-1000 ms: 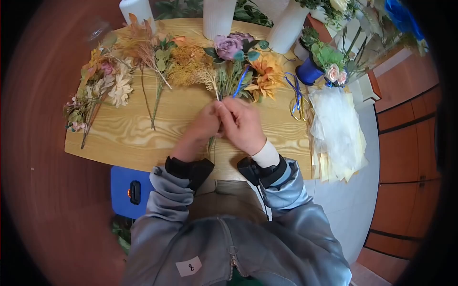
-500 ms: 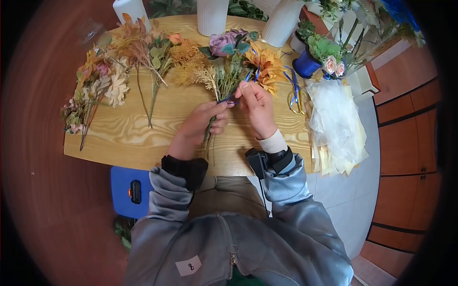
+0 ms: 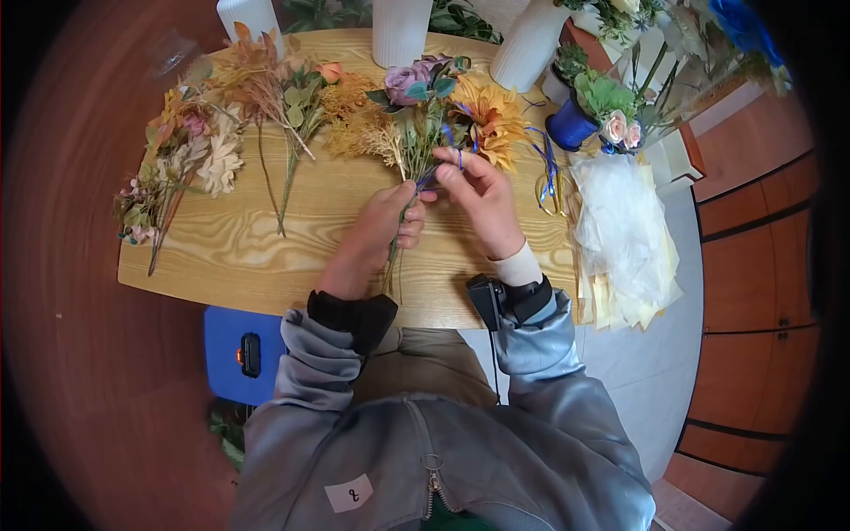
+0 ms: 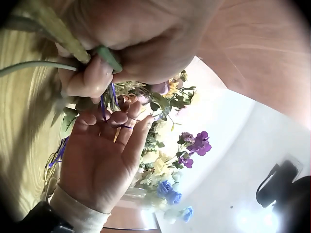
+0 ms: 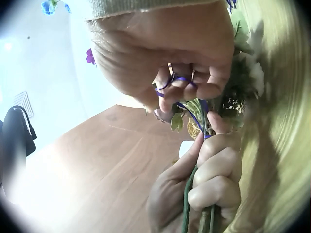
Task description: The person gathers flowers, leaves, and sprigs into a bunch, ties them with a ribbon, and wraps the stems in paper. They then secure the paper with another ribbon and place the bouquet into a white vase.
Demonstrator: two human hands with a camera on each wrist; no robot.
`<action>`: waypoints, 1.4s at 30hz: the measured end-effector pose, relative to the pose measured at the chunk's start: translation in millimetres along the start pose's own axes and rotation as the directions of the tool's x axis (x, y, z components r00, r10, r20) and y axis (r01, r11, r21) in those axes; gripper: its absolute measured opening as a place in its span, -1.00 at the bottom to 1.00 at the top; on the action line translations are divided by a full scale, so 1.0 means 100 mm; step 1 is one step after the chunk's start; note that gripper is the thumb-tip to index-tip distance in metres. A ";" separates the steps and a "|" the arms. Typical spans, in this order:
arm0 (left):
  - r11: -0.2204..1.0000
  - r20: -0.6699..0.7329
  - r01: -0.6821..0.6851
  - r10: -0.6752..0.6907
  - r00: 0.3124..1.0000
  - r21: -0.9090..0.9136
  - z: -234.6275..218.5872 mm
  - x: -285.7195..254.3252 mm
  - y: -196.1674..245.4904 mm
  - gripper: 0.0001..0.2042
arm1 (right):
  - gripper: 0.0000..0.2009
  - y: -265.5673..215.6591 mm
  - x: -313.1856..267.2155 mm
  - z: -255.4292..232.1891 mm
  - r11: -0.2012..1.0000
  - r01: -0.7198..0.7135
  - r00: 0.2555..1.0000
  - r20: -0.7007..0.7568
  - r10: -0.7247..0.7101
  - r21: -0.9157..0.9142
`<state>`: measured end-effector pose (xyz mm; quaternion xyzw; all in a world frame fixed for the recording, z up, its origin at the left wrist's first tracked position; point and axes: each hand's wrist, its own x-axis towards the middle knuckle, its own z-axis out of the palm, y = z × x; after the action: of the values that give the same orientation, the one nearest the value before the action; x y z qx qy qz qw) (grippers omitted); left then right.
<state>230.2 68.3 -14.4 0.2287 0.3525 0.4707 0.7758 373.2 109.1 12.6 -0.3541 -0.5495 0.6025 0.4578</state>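
My left hand point(image 3: 385, 226) grips the green stems point(image 5: 188, 204) of a bouquet in its curled fingers. At the bouquet's far end are a mauve rose point(image 3: 405, 86) and a large orange flower point(image 3: 492, 119). A thin blue-purple ribbon point(image 5: 194, 118) runs round the stems by the left thumb and index finger. My right hand point(image 3: 485, 205), just right of the stems, holds this ribbon with bent fingers; a loop of it passes over them in the right wrist view. Green stem ends poke out below my left hand point(image 4: 136, 36) in the left wrist view.
Loose artificial flowers point(image 3: 221, 164) lie at the table's left. Gold-handled scissors point(image 3: 551, 196) with blue ribbon lie on the right, beside white wrapping sheets point(image 3: 624, 234). A blue ribbon spool point(image 3: 571, 126) and white vases point(image 3: 400, 34) stand along the back.
The hands were together at the stems, then parted. My right hand has drawn right with the ribbon, its fingers now bent into a loop. My left hand keeps its hold on the stems.
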 end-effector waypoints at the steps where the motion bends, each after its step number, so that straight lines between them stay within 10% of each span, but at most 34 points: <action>1: 1.000 -0.007 -0.018 0.018 1.000 0.005 0.00 0.00 0.00 -0.74 | -0.81 0.06 -0.01 -0.02 0.996 0.073 0.997 0.025 -0.071 -0.052; 6: 0.999 -0.034 -0.038 0.038 0.999 0.008 0.06 0.00 -0.02 -0.79 | -0.77 0.10 -0.06 -0.05 0.806 0.274 0.960 0.099 -0.262 -0.525; 42: 0.991 0.043 -0.032 0.027 0.999 0.128 0.08 0.03 -0.07 -0.92 | -0.76 0.15 0.01 0.10 0.968 0.191 0.978 -0.051 -0.201 -0.163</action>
<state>241.1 67.6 -15.5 0.2932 0.3629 0.4537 0.7593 361.0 106.6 -0.9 -0.3530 -0.6119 0.4970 0.5040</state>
